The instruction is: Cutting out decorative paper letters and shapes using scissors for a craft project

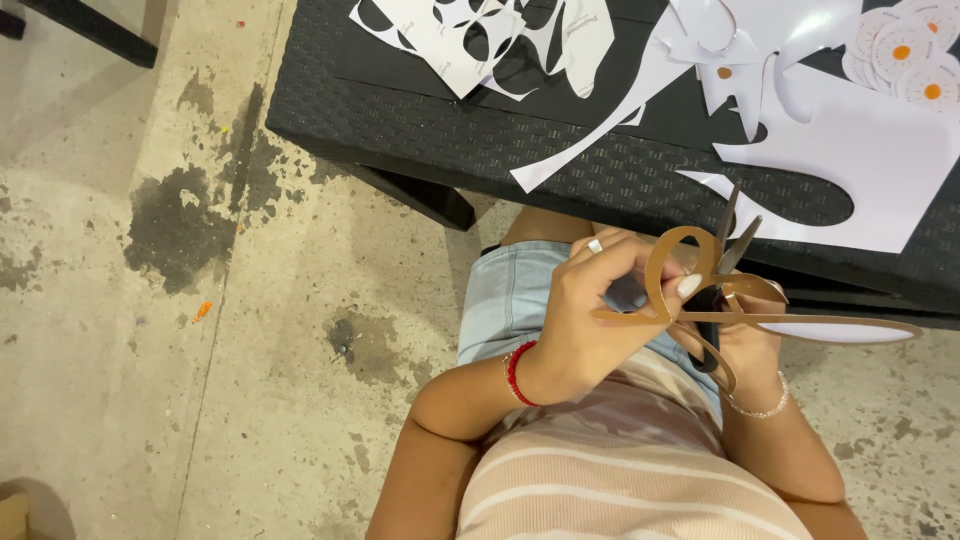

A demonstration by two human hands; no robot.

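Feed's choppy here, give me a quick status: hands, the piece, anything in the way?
Left hand pinching tan strip. Right hand on scissors, blades open. Paper scraps on black table, clear of hands.

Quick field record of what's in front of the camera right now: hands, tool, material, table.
left hand: pinches a looped brown paper strip, ring on one finger, red bracelet at wrist
right hand: grips scissors, largely hidden behind the strip, bead bracelet at wrist
scissors: blades parted, tips pointing toward the table
table: black woven surface, above the lap
on table: white paper offcuts, round white cutouts with orange centres
floor: stained concrete
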